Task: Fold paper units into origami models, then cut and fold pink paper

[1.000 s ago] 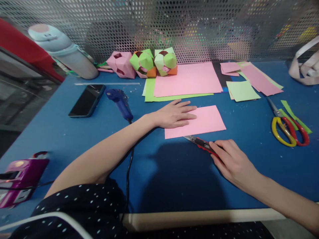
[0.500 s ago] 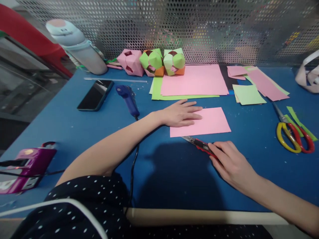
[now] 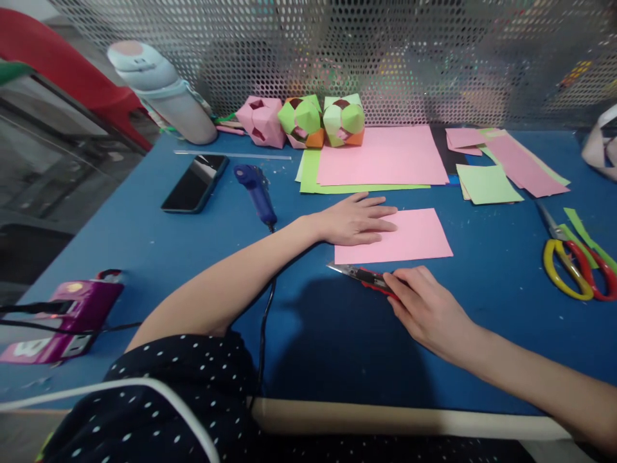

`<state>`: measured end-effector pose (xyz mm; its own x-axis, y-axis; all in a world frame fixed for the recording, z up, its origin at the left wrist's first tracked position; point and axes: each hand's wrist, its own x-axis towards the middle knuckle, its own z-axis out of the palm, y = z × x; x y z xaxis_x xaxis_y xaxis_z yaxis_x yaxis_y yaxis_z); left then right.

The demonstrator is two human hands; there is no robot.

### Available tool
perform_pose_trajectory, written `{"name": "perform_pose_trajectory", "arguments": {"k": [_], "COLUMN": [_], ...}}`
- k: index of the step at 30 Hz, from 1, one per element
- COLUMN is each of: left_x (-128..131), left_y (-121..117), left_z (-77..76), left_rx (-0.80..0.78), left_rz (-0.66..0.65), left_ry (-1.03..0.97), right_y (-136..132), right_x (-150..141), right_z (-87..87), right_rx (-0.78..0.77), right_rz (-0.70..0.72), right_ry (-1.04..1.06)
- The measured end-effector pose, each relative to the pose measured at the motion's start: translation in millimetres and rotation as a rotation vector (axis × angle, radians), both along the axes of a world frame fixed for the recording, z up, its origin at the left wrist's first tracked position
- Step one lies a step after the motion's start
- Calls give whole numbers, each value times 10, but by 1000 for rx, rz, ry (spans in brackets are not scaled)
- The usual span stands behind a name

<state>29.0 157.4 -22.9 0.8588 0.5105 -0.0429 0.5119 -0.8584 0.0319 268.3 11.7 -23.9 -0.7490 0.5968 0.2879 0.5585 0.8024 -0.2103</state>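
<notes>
A pink sheet of paper (image 3: 419, 236), apparently folded, lies on the blue table. My left hand (image 3: 359, 220) rests flat on its left part with the fingers spread, covering that corner. In my right hand (image 3: 429, 305) is a red and black utility knife (image 3: 369, 277), held near its rear end. Its blade points left, close to the near left corner of the pink paper, just below the near edge. Whether the blade touches the paper or the table I cannot tell.
Behind the hands are larger pink sheets (image 3: 380, 164) and several folded paper balls. To the left lie a blue glue gun (image 3: 258, 196), a phone (image 3: 195, 183), a bottle (image 3: 166, 90) and a purple power strip (image 3: 81, 315). Scissors (image 3: 569, 270) and green paper squares (image 3: 488, 184) are at right.
My right hand has moved the utility knife left along the paper's near edge, its tip now at the left corner. My left hand stays on the paper. The view has shifted slightly.
</notes>
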Motion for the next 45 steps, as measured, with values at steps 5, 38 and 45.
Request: {"name": "perform_pose_trajectory", "arguments": {"k": [5,38,45], "left_x": [-5,199,218], "left_y": [-4,-126,-125], "left_z": [5,65,-63], "left_rx": [8,-192,-81], "left_rz": [-3,325,377], "left_ry": [-2,-430,-551], "right_y": [7,1601,1581], "right_x": [116,742,636], "right_z": [61,-93,-183], "right_rx": [16,-306,-246], "right_rz": [63,-227,-264], "right_ry": [9,230,302]}}
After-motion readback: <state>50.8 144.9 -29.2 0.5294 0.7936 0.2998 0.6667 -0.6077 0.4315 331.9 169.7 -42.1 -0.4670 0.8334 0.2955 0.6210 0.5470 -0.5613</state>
